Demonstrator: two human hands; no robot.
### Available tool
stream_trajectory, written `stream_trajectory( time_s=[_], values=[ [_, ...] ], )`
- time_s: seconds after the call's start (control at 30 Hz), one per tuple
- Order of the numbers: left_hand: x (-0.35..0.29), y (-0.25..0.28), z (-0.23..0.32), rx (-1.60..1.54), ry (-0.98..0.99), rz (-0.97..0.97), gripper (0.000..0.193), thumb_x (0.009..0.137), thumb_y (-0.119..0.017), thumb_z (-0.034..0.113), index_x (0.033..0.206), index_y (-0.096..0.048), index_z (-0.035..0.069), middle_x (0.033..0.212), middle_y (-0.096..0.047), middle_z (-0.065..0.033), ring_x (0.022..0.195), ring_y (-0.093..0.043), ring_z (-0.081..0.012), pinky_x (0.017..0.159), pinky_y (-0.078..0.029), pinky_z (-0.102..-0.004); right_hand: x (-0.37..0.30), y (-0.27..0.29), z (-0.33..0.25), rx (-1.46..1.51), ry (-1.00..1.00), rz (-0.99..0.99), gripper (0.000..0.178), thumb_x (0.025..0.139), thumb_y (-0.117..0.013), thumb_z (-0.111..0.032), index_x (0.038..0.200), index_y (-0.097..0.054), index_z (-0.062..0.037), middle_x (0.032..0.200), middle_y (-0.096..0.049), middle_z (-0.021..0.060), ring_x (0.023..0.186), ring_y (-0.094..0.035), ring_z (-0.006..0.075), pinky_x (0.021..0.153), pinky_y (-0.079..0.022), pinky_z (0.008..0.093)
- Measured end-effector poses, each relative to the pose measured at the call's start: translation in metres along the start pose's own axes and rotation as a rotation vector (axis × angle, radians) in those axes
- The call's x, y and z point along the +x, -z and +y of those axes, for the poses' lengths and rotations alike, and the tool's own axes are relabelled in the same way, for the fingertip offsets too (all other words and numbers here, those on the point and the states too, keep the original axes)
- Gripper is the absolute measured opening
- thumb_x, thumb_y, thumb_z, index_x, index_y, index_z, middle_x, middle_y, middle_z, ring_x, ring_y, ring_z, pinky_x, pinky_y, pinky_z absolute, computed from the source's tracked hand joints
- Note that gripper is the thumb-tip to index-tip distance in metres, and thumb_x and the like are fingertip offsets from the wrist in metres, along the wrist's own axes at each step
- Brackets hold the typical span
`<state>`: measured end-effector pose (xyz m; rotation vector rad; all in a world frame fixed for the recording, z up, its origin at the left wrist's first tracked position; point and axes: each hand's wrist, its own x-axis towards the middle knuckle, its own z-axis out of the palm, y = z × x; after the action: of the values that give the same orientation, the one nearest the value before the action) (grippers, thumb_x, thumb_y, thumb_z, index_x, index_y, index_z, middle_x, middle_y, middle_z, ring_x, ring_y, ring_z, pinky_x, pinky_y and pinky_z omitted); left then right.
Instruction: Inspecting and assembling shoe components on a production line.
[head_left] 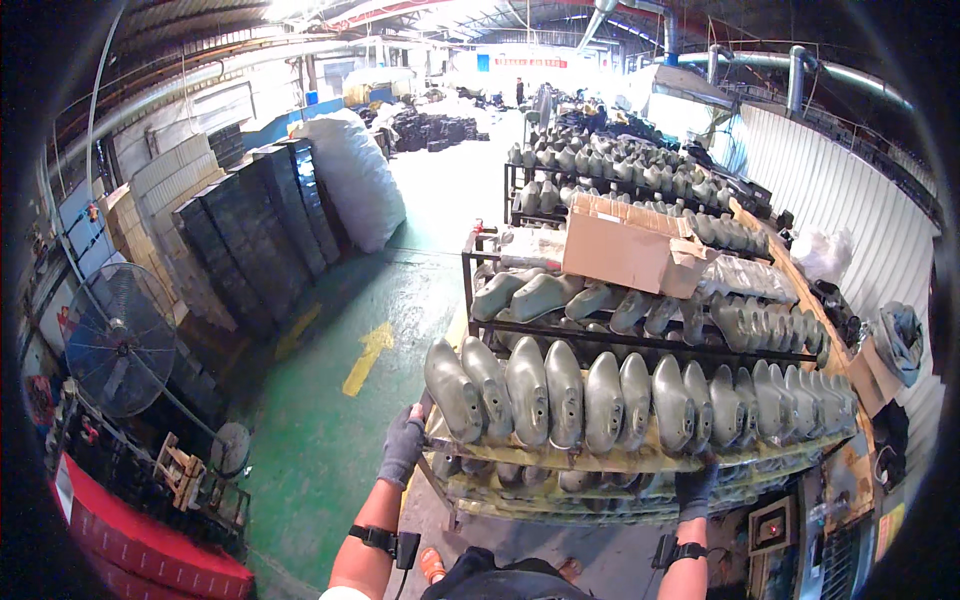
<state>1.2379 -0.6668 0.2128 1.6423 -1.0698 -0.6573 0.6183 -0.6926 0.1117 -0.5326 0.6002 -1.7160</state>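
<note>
A wheeled-looking rack (620,461) stands right before me, its upper shelf lined with a row of grey-green, foot-shaped shoe lasts (527,392). More lasts show on the shelf below. My left hand (402,448), in a grey glove, is closed on the rack's near left corner, thumb upward. At the front edge, right of the middle, my right hand (693,490) grips the rack in a dark glove; shadow hides part of its fingers. Neither hand touches a last.
Behind stands another rack of lasts carrying an open cardboard box (615,245). A standing fan (120,340) and a red box (150,535) are at left. Dark stacked panels (250,225) lean beside a large white sack (350,180). Green floor (330,440) with yellow arrows runs alongside.
</note>
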Motion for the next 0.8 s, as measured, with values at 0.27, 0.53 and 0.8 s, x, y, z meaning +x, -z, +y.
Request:
stream_trajectory(
  time_s=[0.27,0.53,0.8],
  values=[
    [-0.002,0.002,-0.008,-0.08,0.021,-0.015,0.047,0.106,-0.047,0.041,0.114,-0.067,0.0,0.091,-0.069,-0.0123,0.08,-0.06,-0.0216,0.072,-0.05,-0.0388,0.006,0.003,0.004,0.097,-0.023,-0.097,0.053,0.097,-0.057,-0.045,0.139,-0.059,-0.0124,0.142,-0.06,0.0072,0.129,-0.055,0.03,0.113,-0.041,0.0482],
    [-0.002,-0.008,-0.005,-0.108,0.027,-0.035,0.046,0.105,-0.048,0.049,0.093,-0.065,0.007,0.078,-0.056,-0.0015,0.067,-0.052,-0.0134,0.055,-0.046,-0.0335,0.0,0.013,-0.01,0.003,-0.119,0.064,0.055,0.093,-0.056,-0.052,0.136,-0.061,-0.0172,0.143,-0.059,0.0062,0.132,-0.052,0.0307,0.107,-0.041,0.0552],
    [0.002,-0.01,-0.017,-0.148,0.01,-0.043,0.047,0.104,-0.049,0.05,0.092,-0.065,0.008,0.076,-0.056,-0.0008,0.059,-0.05,-0.0136,0.052,-0.045,-0.0326,-0.003,-0.006,-0.004,-0.006,-0.086,0.075,0.054,0.092,-0.057,-0.054,0.134,-0.062,-0.0204,0.138,-0.061,0.0041,0.128,-0.054,0.0291,0.103,-0.042,0.0523]
  ],
)
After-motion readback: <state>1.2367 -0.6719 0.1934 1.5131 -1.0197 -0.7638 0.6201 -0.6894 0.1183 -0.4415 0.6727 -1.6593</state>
